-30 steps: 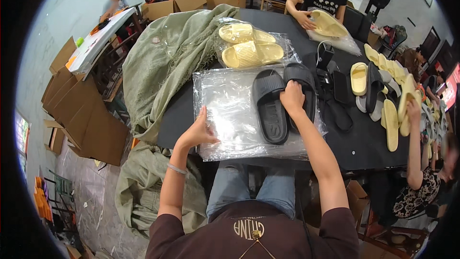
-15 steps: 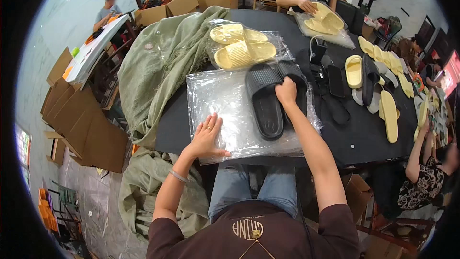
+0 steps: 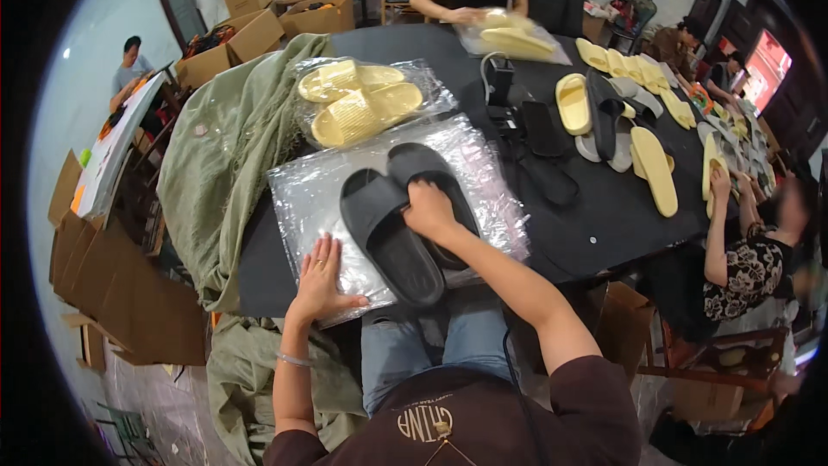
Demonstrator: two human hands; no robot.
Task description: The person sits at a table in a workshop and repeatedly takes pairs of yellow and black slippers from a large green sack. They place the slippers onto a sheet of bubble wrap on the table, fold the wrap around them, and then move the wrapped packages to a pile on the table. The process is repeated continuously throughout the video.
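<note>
My right hand [image 3: 427, 207] has brought the black slippers [image 3: 392, 246] leftward across the clear bags [image 3: 487, 198], from the right side of the stack to its middle, baring a strip on their right. The left slipper's heel end now reaches the front edge of the bags. My left hand [image 3: 319, 280], raised on edge with fingers bent a second ago, has gone flat, and the slippers are nearer to it. My view has swung, so the bench [image 3: 552, 246] sits farther left and slants. Across from me, the co-worker's bagged yellow slippers [image 3: 517, 45] have come down flatter, a blurred hand [image 3: 463, 15] beside them.
</note>
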